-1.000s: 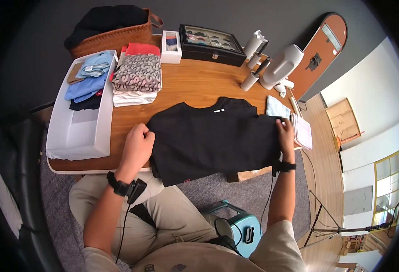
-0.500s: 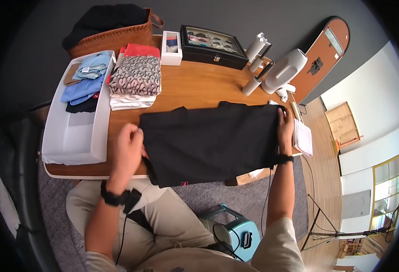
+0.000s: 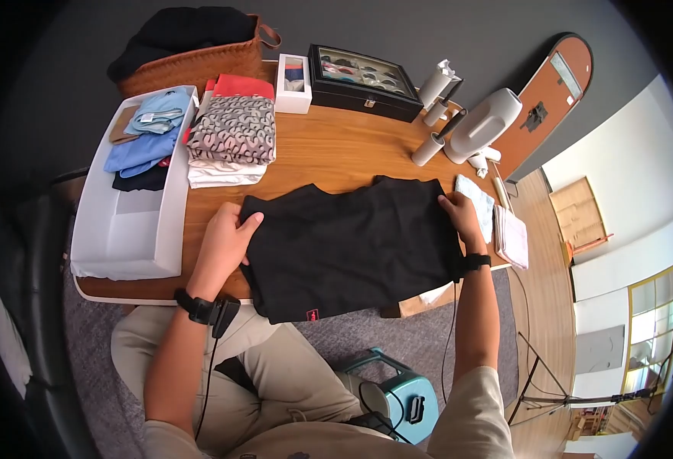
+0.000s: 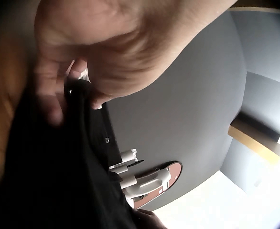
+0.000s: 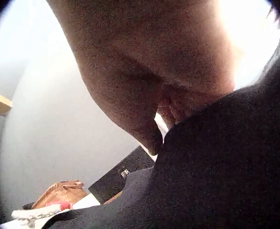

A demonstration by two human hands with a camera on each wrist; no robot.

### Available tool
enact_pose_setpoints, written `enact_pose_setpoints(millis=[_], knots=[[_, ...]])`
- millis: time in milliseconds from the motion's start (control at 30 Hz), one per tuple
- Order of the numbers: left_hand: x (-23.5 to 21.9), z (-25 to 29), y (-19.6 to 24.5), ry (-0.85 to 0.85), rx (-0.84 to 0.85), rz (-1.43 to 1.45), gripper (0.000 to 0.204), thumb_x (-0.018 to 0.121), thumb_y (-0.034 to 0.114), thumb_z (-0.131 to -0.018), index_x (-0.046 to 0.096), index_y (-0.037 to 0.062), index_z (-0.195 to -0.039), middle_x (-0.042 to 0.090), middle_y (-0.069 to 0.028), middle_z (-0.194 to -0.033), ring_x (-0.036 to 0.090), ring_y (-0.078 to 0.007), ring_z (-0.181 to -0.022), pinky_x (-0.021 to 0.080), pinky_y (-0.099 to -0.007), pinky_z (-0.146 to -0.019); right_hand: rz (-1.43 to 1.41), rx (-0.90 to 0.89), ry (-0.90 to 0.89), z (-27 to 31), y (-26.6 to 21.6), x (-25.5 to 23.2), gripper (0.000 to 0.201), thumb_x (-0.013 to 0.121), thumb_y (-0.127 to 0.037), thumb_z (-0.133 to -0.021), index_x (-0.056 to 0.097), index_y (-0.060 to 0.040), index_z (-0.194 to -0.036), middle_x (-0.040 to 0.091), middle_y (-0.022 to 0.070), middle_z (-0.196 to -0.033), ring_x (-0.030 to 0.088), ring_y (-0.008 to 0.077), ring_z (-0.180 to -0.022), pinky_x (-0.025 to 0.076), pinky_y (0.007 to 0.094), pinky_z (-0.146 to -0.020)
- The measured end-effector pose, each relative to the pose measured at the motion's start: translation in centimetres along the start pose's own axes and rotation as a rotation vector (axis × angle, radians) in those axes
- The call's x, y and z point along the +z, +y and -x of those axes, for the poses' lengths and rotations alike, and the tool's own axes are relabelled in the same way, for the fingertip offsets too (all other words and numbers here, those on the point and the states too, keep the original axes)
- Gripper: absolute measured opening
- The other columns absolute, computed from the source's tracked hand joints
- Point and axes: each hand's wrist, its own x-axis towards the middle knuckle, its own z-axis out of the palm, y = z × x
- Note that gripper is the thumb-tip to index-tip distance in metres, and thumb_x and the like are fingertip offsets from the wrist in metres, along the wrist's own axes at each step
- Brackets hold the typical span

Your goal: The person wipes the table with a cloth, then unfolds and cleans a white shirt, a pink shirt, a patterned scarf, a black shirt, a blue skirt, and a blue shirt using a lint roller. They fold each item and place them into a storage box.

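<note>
A black T-shirt hangs spread between both hands over the table's front edge, with a small red label near its lower border. My left hand pinches its upper left corner. At the upper right corner, my right hand grips the cloth with the thumb on top. In the left wrist view, thumb and fingers of the left hand close over a fold of black fabric. The right wrist view has the right hand pinching the shirt's edge.
To the left stands a white box with folded clothes, beside a clothes stack. Behind are a woven basket and a black display case. Folded cloths lie at the table's right edge, near a grey-white bottle-shaped device.
The right hand first lifted the shirt's far edge, then came inward to the left and slightly down. The shirt now spans a narrower width, and its red label shows more fully.
</note>
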Motion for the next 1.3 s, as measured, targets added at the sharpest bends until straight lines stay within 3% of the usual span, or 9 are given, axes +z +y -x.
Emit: enact_pose_setpoints(millis=[233,400,633,700,833,933,1033,1233,1300], knots=[[0.9,-1.8,-1.9,0.257,0.695,-0.383,0.036,0.079,0.015,-0.098,0.060,-0.0048,-0.121,0.071,-0.0242,-0.091,0.070,-0.0431,-0.090,0.054,-0.0487,-0.081,0.094,-0.043,-0.061,-1.3,-1.9,0.2,0.041,0.076,-0.034,-0.103,0.074,0.0070,-0.107,0.074,0.0127,-0.087,0.066,0.0191,-0.079,0.053,0.0358,-0.075],[0.1,-2.8,-1.9,0.250,0.289,-0.265,0.021,0.073,0.015,-0.103,0.068,-0.0042,-0.108,0.072,-0.0282,-0.101,0.069,-0.0496,-0.100,0.055,-0.0508,-0.086,0.019,0.040,0.087,-2.7,-0.2,0.3,0.040,0.074,-0.031,-0.103,0.072,0.0092,-0.105,0.075,0.0193,-0.088,0.070,0.0271,-0.081,0.054,0.0415,-0.077],[0.0,-4.4,-4.5,0.198,0.234,-0.131,0.020,0.070,0.014,-0.105,0.065,-0.0044,-0.112,0.071,-0.0248,-0.091,0.070,-0.0427,-0.086,0.054,-0.0478,-0.080,0.179,-0.045,0.069,-3.2,0.2,1.7,0.039,0.074,-0.031,-0.103,0.073,0.0084,-0.104,0.076,0.0248,-0.092,0.073,0.0388,-0.086,0.055,0.0462,-0.080],[0.0,-4.9,-6.0,0.214,0.356,-0.150,0.020,0.067,0.015,-0.109,0.062,-0.0007,-0.120,0.064,-0.0099,-0.084,0.063,-0.0170,-0.059,0.051,-0.0357,-0.050,0.245,-0.090,0.135,-3.2,-0.2,1.8,0.038,0.076,-0.032,-0.102,0.071,0.0061,-0.106,0.074,0.0198,-0.090,0.069,0.0295,-0.081,0.054,0.0430,-0.077],[0.5,-2.3,-4.2,0.248,0.390,-0.190,0.028,0.067,0.013,-0.107,0.060,0.0003,-0.131,0.067,-0.0137,-0.094,0.068,-0.0257,-0.074,0.059,-0.0396,-0.067,0.256,-0.134,0.199,-2.7,-0.6,1.9,0.037,0.075,-0.031,-0.103,0.071,0.0060,-0.107,0.075,0.0228,-0.092,0.071,0.0335,-0.085,0.055,0.0446,-0.079],[0.9,-0.4,-1.8,0.224,0.635,-0.254,0.029,0.064,0.003,-0.103,0.062,0.0026,-0.132,0.069,-0.0188,-0.107,0.065,-0.0440,-0.103,0.054,-0.0464,-0.099,0.263,-0.161,0.214,-2.8,-0.5,1.9,0.036,0.074,-0.030,-0.103,0.072,0.0059,-0.109,0.076,0.0236,-0.096,0.073,0.0353,-0.089,0.056,0.0444,-0.081],[0.0,-1.9,-2.8,0.206,0.541,-0.250,0.019,0.059,-0.001,-0.104,0.064,0.0008,-0.123,0.066,-0.0235,-0.111,0.066,-0.0450,-0.102,0.054,-0.0495,-0.090,0.102,-0.134,0.362,-3.9,0.0,2.3,0.032,0.072,-0.025,-0.103,0.071,0.0070,-0.107,0.076,0.0279,-0.097,0.074,0.0433,-0.094,0.057,0.0466,-0.086],[-0.2,-2.0,-3.8,0.187,0.549,-0.276,0.018,0.061,0.002,-0.103,0.065,-0.0015,-0.120,0.063,-0.0228,-0.114,0.066,-0.0444,-0.104,0.054,-0.0491,-0.090,0.286,-0.054,0.125,-3.5,-0.5,3.4,0.031,0.072,-0.021,-0.103,0.070,0.0061,-0.118,0.075,0.0268,-0.107,0.073,0.0416,-0.098,0.057,0.0456,-0.088],[-0.2,-0.5,-3.2,0.173,0.494,-0.289,0.024,0.066,0.006,-0.102,0.064,-0.0012,-0.125,0.062,-0.0213,-0.116,0.066,-0.0429,-0.105,0.054,-0.0478,-0.091,0.355,-0.250,0.295,-3.6,-0.4,4.2,0.033,0.071,-0.013,-0.101,0.065,0.0044,-0.128,0.072,0.0264,-0.115,0.072,0.0436,-0.106,0.057,0.0476,-0.091]])
